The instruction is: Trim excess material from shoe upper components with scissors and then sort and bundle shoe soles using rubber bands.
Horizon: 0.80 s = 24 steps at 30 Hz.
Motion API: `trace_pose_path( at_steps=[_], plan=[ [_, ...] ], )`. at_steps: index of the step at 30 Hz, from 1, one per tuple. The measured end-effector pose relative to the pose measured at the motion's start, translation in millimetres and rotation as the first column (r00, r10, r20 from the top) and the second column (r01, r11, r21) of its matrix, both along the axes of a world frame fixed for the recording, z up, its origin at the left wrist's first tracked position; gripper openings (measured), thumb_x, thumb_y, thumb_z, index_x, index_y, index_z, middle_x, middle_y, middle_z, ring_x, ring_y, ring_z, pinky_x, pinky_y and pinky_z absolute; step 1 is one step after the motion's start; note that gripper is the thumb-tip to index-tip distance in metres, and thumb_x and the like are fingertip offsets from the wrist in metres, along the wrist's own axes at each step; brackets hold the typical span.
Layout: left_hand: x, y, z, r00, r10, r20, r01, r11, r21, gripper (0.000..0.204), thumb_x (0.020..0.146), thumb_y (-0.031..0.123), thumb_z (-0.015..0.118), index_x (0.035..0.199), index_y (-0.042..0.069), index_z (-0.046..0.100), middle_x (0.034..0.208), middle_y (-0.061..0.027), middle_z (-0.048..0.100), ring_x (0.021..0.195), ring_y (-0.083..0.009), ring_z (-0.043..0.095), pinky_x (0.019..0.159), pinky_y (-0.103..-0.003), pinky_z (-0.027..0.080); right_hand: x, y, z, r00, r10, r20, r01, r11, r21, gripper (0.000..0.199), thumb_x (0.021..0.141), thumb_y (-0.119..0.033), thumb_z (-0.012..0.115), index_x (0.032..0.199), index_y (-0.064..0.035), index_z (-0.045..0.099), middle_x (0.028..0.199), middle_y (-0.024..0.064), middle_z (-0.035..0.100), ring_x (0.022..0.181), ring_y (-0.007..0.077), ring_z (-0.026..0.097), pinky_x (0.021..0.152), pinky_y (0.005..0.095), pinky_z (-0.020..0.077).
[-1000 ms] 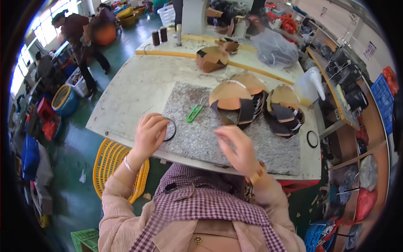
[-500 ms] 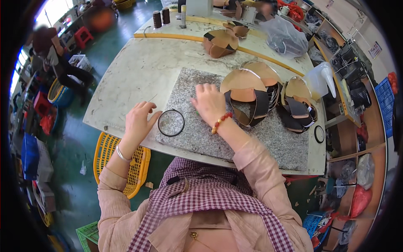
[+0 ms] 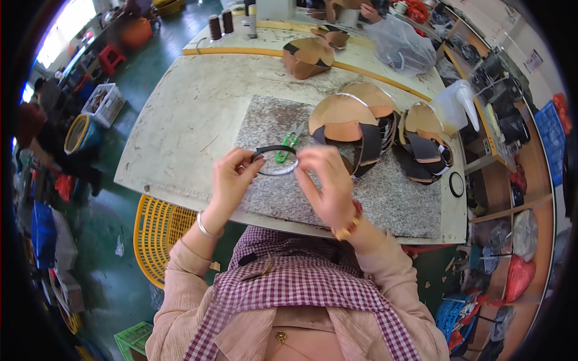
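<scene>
My left hand (image 3: pixel 232 177) pinches a thin black ring (image 3: pixel 276 148), which looks like a narrow roll of tape, at its left side. At the ring's right side are the bent fingers of my right hand (image 3: pixel 328 180), closed on its edge and slightly blurred. The ring is tilted above a speckled grey slab (image 3: pixel 397 210). Behind it, green-handled snips (image 3: pixel 289 141) lie on the slab. To the right of my hands stand stacks of tan and black curved leather pieces (image 3: pixel 343 117), with a smaller stack (image 3: pixel 421 138) beside them.
Another black ring (image 3: pixel 456 185) lies by the table's right edge. A spouted plastic bottle (image 3: pixel 454 108) stands beyond the smaller stack. More leather pieces (image 3: pixel 307 57) and thread spools (image 3: pixel 215 27) are at the back. Below the table's left side is a yellow basket (image 3: pixel 158 234). A person walks at far left.
My left hand has picked the ring up off the slab and moved it right and up. My right hand has come back to the ring's right side, uncovering the snips.
</scene>
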<state>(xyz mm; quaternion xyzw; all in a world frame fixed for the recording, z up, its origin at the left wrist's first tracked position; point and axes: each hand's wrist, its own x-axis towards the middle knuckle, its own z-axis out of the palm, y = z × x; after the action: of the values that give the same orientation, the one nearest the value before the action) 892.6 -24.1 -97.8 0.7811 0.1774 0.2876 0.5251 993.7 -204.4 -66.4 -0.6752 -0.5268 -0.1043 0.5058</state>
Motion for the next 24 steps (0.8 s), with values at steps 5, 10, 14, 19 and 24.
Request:
trace_pose_path(
  at_steps=[5,10,14,19,24],
  plan=[
    [14,-85,-4,0.863,-0.443,0.242,0.309,0.843,0.44,0.01,0.078,0.004,0.072,0.088,0.004,0.069,0.073,-0.0032,0.059,0.063,-0.0146,0.055,0.057,-0.025,0.047,-23,-69,-25,0.61,0.365,-0.703,-0.187,0.929,0.32,0.043,0.097,-0.033,0.05,0.127,-0.0021,0.056,0.136,0.0187,0.053,0.133,0.0321,0.043,0.109,0.0418,0.0373],
    [43,-68,-12,0.787,-0.607,-0.11,0.558,0.625,0.547,0.028,0.077,0.022,0.076,0.099,0.007,0.066,0.087,-0.0062,0.062,0.069,-0.0139,0.06,0.057,-0.024,0.05,4,-118,-50,0.092,0.847,-0.523,0.08,0.518,0.852,0.051,0.104,-0.039,0.033,0.133,-0.0008,0.052,0.142,0.0211,0.047,0.137,0.0289,0.04,0.111,0.0405,0.037],
    [96,-7,-10,0.975,-0.151,-0.162,0.221,0.627,0.747,0.036,0.077,0.017,0.076,0.106,0.003,0.061,0.092,-0.013,0.062,0.079,-0.0268,0.064,0.072,-0.035,0.053,27,-134,-30,0.415,0.715,-0.563,0.061,0.596,0.801,0.042,0.102,-0.029,0.042,0.13,-0.0006,0.054,0.137,0.0187,0.053,0.13,0.029,0.049,0.108,0.041,0.0412],
    [107,32,-29,0.891,-0.127,-0.435,0.425,0.572,0.702,0.033,0.08,0.008,0.068,0.111,0.001,0.061,0.086,-0.0103,0.063,0.077,-0.0243,0.063,0.069,-0.033,0.052,49,-114,-9,0.911,0.324,-0.254,-0.184,0.872,0.453,0.033,0.096,-0.017,0.052,0.123,-0.0017,0.06,0.133,0.0136,0.057,0.116,0.028,0.059,0.1,0.0363,0.0472],
    [99,36,-17,0.876,-0.433,-0.211,0.361,0.88,-0.308,0.035,0.081,0.007,0.063,0.115,-0.001,0.059,0.078,-0.0059,0.061,0.074,-0.0164,0.06,0.065,-0.027,0.049,42,-100,7,0.983,-0.113,0.145,0.152,0.944,-0.291,0.023,0.086,-0.008,0.059,0.107,-0.0017,0.065,0.119,0.0107,0.062,0.093,0.0261,0.065,0.08,0.0312,0.0527]
  ],
)
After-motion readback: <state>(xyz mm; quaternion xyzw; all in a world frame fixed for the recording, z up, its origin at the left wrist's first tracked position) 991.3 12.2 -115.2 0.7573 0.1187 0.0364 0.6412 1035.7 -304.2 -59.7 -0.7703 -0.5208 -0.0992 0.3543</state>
